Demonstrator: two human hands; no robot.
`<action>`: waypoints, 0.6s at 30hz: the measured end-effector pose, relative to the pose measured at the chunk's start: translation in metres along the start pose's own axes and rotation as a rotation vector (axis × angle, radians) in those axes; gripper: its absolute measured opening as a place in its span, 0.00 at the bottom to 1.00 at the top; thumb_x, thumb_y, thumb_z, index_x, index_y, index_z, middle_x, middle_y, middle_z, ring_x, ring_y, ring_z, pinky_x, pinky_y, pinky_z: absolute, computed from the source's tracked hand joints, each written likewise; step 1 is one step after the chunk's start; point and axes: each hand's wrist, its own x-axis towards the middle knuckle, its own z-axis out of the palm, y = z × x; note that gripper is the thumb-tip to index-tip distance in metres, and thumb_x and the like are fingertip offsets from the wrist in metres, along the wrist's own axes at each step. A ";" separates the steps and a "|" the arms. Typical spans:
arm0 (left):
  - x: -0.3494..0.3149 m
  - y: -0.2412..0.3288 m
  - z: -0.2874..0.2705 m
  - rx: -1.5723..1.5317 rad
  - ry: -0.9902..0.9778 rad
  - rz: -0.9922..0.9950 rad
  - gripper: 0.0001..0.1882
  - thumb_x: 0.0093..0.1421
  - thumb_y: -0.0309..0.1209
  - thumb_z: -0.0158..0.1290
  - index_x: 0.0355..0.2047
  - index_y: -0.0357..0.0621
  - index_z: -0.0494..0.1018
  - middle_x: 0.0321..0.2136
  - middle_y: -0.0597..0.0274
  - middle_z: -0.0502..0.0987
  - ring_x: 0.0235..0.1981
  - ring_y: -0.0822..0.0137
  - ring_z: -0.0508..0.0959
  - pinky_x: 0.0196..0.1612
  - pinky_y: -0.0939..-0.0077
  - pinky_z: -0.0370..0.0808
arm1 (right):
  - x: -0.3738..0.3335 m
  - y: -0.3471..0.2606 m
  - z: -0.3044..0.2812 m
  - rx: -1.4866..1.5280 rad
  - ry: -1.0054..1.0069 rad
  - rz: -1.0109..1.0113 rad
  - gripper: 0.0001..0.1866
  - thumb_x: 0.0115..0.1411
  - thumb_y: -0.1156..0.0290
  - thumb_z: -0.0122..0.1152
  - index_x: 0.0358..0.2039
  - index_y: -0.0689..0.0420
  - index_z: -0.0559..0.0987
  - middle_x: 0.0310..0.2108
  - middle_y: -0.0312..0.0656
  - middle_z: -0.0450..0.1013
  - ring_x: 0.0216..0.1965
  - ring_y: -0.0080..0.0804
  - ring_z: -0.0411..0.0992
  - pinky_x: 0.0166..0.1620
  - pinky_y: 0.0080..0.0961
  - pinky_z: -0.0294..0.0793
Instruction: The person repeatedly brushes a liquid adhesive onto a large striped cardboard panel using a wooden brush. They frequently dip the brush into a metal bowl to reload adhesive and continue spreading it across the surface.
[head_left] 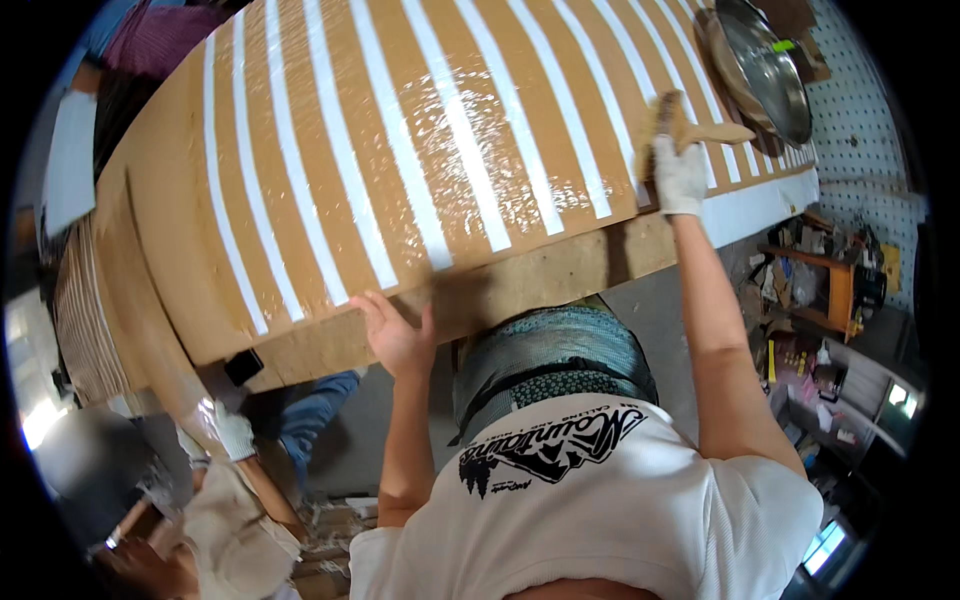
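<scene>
Brown cardboard sheets lie over the table, crossed by several white strips, and their surface shines as if wet. My right hand, in a white glove, is closed around a wooden-handled brush at the right part of the sheets. The brush's bristles face left, against the striped surface. My left hand is bare, its fingers spread and the tips touching the near edge of the cardboard. Beyond the brush, at the far right, stands a shiny metal bowl.
The table's wooden edge runs in front of me. At the lower left another person's gloved hand holds a long brown strip. Stacked cardboard stands at the left. A wooden stool-like frame and shelves are at the right.
</scene>
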 end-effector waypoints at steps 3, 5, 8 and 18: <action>-0.009 -0.014 -0.010 -0.289 0.047 0.077 0.34 0.58 0.29 0.57 0.62 0.30 0.60 0.62 0.35 0.62 0.63 0.42 0.64 0.63 0.56 0.62 | 0.005 -0.012 -0.008 0.152 0.070 -0.032 0.26 0.59 0.48 0.56 0.42 0.61 0.81 0.43 0.57 0.77 0.47 0.52 0.75 0.51 0.42 0.71; -0.012 -0.024 -0.013 -0.362 0.122 0.032 0.32 0.58 0.28 0.56 0.61 0.31 0.61 0.61 0.37 0.64 0.62 0.42 0.65 0.63 0.57 0.62 | -0.018 -0.051 -0.001 0.331 -0.023 -0.129 0.23 0.59 0.50 0.56 0.40 0.59 0.82 0.42 0.55 0.78 0.45 0.50 0.76 0.48 0.41 0.72; -0.007 -0.035 -0.019 -0.286 0.251 -0.074 0.27 0.57 0.23 0.51 0.59 0.32 0.65 0.58 0.41 0.68 0.59 0.45 0.68 0.62 0.58 0.64 | -0.103 -0.155 0.023 -0.196 -0.047 -0.920 0.09 0.61 0.65 0.54 0.42 0.46 0.76 0.28 0.47 0.73 0.30 0.46 0.73 0.32 0.43 0.73; 0.011 -0.056 -0.013 -0.062 0.137 -0.051 0.27 0.52 0.20 0.48 0.55 0.36 0.70 0.57 0.49 0.71 0.58 0.49 0.69 0.60 0.60 0.66 | -0.250 -0.281 0.094 0.454 -0.732 -0.735 0.18 0.61 0.53 0.54 0.35 0.56 0.78 0.28 0.51 0.73 0.25 0.49 0.72 0.32 0.43 0.73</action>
